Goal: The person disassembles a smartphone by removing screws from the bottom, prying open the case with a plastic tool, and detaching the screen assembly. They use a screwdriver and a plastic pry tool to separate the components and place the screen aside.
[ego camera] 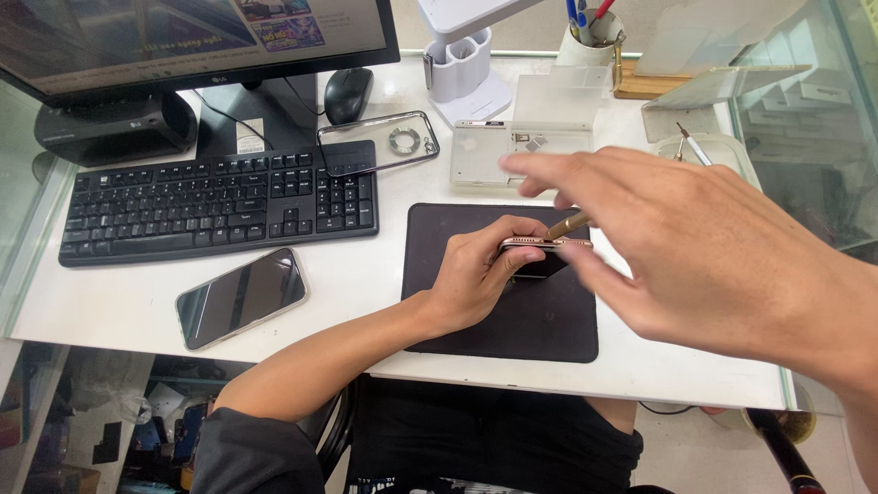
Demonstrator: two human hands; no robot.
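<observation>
White and glass-edged, the surface (366, 274) carries a dark mat (476, 311) in front of the person, and the work sits over that mat in the head view.

Left hand (476, 274): its grip is clenched on a rose-gold phone (545, 244), held on edge above the mat, thumb on the near side and fingers wrapped behind. Right hand (695, 247): it comes in from the right, close to the camera (somewhat blurred), its grip pinched on a thin brass-coloured tool (569, 224) whose tip meets the phone's upper edge, just right of the left fingers.

Left of the grip, well apart, a second phone (240, 297) lies screen up. Beyond it sits a black keyboard (219, 201), with a clear phone case (377, 143) resting on its far right corner. Straight beyond the grip lies a translucent parts box (512, 151).
</observation>
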